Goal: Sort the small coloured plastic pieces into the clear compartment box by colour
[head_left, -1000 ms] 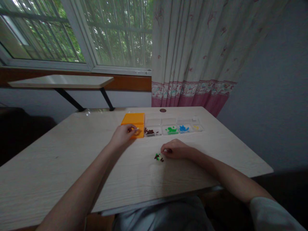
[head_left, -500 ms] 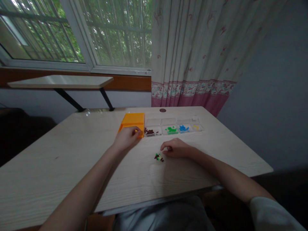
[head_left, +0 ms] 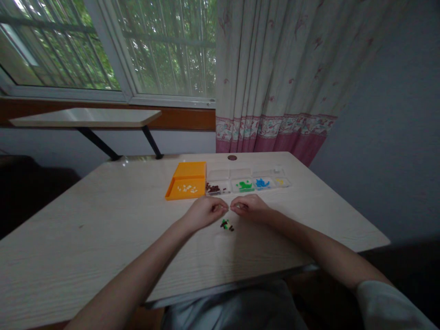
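My left hand [head_left: 205, 211] and my right hand [head_left: 250, 207] rest on the pale wooden table [head_left: 103, 238], fingertips almost touching, both curled into a pinch. What they pinch is too small to make out. Just below them lies a small heap of dark and green beads [head_left: 227, 225]. Behind the hands stands an orange tray [head_left: 186, 186] with several white beads in it. To its right sits a clear compartment box [head_left: 248, 181] holding dark red, green, blue and yellow beads in separate cells.
A round cable hole [head_left: 232, 157] marks the table's far edge. A second tabletop on black legs [head_left: 85, 116] stands under the window. A patterned curtain [head_left: 275, 73] hangs behind the table on the right.
My left hand left the orange tray and came back toward me, to the right, meeting my right hand above the bead heap. My right hand shifted slightly away from me.
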Motion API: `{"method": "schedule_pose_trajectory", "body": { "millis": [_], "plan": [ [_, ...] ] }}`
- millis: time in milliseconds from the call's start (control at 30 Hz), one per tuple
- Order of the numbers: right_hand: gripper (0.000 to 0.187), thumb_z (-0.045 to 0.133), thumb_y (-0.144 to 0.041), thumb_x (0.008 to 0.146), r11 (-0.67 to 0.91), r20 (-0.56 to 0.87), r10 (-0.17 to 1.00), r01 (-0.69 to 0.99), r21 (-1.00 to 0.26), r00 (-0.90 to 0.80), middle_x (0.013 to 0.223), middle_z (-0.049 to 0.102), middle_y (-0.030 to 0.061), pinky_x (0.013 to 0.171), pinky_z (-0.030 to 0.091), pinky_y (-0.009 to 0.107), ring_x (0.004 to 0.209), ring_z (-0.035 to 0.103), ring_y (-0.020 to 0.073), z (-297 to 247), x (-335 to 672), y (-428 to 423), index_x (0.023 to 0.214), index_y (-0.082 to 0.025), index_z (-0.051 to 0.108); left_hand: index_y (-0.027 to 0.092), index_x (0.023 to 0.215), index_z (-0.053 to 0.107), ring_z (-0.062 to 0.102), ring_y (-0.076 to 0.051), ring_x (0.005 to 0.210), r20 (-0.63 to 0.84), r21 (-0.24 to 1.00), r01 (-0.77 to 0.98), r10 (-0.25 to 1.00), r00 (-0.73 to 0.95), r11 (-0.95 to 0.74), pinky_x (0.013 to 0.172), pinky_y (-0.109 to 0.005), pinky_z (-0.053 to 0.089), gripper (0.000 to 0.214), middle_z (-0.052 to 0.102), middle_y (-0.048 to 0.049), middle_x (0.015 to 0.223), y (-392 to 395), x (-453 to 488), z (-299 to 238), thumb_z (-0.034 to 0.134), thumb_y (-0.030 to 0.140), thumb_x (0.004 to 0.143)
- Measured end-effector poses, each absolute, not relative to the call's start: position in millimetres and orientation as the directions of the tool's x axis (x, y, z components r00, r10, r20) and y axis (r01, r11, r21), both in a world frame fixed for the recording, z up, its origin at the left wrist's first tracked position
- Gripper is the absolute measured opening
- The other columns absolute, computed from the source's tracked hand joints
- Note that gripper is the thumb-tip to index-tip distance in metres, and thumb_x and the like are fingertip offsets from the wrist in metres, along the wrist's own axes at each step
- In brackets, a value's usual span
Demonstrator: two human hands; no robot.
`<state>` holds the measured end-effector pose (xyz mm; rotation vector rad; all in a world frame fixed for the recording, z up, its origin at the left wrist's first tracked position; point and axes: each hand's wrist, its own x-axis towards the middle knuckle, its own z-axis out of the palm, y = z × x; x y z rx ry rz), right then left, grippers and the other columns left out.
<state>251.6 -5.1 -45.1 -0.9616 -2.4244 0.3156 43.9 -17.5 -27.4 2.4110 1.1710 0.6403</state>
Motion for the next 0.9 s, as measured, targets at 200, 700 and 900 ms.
{"method": "schedule_pose_trajectory", "body": {
  "millis": [200,700,900],
  "plan": [
    [0.02,0.051,-0.034,0.079,0.732,0.419,0.681,0.551,-0.4,-0.601,0.05,0.051,-0.0045,0.05,0.03,0.017,0.047,0.041,0.0067,-50.8,251.3,-2.2,0.085,-0.019,0.064,0.017,0.078,0.067,0.037,-0.006,0.046,0.289,0.541,0.609,0.808,0.514,-0.58,0.047,-0.017,0.025,0.023,0.048,0.0034,0.05,-23.3,51.1,-24.5,0.05,0.033,0.079],
    [0.02,0.052,-0.035,0.078,0.712,0.37,0.7,0.556,-0.428,-0.611,0.049,0.047,-0.0058,0.049,0.029,0.016,0.045,0.04,0.0057,-40.2,250.4,-8.4,0.083,-0.018,0.062,0.016,0.076,0.064,0.041,-0.006,0.046,0.417,0.433,0.642,0.772,0.48,-0.633,0.046,-0.016,0.029,0.016,0.049,0.0038,0.05,-20.5,44.8,-24.8,0.051,0.026,0.076],
    [0.023,0.058,-0.04,0.072,0.777,0.188,0.566,0.444,-0.446,-0.803,0.052,0.053,-0.0044,0.049,0.031,0.015,0.047,0.045,0.005,-34.5,252.9,-13.6,0.072,-0.017,0.062,0.014,0.078,0.063,0.046,-0.006,0.046,0.708,0.292,0.679,0.629,0.319,-0.674,0.047,-0.016,0.033,0.016,0.054,0.0023,0.051,-16.5,31.0,-16.6,0.053,0.026,0.077]
  ]
}}
